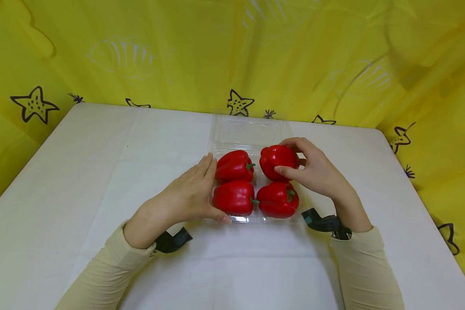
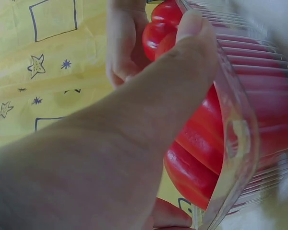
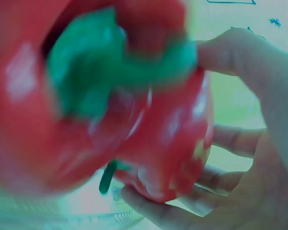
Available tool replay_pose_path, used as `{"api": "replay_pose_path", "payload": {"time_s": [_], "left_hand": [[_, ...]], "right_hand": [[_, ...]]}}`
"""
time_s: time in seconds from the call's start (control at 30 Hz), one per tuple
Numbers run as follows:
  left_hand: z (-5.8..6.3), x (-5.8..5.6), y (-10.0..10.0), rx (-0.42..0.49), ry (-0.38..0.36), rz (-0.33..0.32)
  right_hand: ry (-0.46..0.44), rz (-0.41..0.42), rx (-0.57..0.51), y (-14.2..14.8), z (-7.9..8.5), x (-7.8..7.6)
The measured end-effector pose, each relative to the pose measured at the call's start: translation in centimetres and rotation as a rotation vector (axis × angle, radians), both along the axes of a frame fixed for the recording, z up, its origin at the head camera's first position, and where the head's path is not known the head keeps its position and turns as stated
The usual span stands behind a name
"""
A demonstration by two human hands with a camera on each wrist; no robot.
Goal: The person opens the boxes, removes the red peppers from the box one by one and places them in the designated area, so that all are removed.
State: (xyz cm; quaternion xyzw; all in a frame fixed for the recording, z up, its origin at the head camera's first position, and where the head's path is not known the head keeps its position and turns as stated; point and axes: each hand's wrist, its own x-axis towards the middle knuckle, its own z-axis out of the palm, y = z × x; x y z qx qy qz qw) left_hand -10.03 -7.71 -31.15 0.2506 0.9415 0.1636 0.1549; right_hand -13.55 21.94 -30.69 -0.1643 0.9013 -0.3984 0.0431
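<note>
A clear plastic clamshell container (image 1: 245,218) holds red bell peppers with green stems: two on the left, one at the front right (image 1: 277,199) and one at the back right. My right hand (image 1: 317,168) grips the back-right bell pepper (image 1: 276,161), thumb on its near side and fingers around the far side. In the right wrist view that same pepper (image 3: 175,139) sits within the fingers, behind a closer, blurred one. Along the container's left side, my left hand (image 1: 191,193) rests with straight fingers beside the left peppers (image 1: 233,198). Its thumb (image 2: 194,36) lies over the front rim.
The container's transparent lid (image 1: 248,131) lies folded back behind the peppers. A white cover spreads over the table (image 1: 100,193). Yellow curtain (image 1: 201,56) with starfish and fish drawings hangs along the back and sides. Dark straps (image 1: 320,221) sit on both wrists.
</note>
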Motion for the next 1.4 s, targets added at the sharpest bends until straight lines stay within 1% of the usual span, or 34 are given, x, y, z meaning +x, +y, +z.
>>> {"api": "replay_pose_path", "payload": {"time_s": [0.1,0.17,0.4,0.53,0.7,0.8,1.03,1.27,1.4], "left_hand": [[0.0,0.0,0.0,-0.002,0.001,0.001],[0.0,0.0,-0.1,-0.002,0.0,0.003],[0.1,0.0,0.0,0.003,-0.006,0.01],[0.1,0.0,0.1,-0.001,-0.009,0.01],[0.0,0.0,0.1,0.004,-0.004,0.008],[0.0,0.0,0.1,0.012,-0.005,0.012],[0.1,0.0,0.1,0.02,-0.009,0.018],[0.0,0.0,0.1,0.017,-0.007,0.014],[0.1,0.0,0.1,0.02,-0.007,0.014]], "right_hand": [[-0.033,-0.018,-0.021,0.0,0.1,0.0],[-0.027,-0.02,-0.014,-0.1,0.1,0.0],[0.106,-0.024,0.083,0.0,0.8,0.7],[0.158,0.009,0.12,0.0,0.8,0.9],[0.216,0.057,0.121,-0.2,1.4,1.5],[0.214,0.069,0.13,-0.4,1.8,1.9],[0.154,0.051,0.188,-0.6,2.1,2.1],[0.106,0.046,0.241,-0.7,1.8,1.8],[0.113,0.044,0.258,-0.8,1.6,1.7]]}}
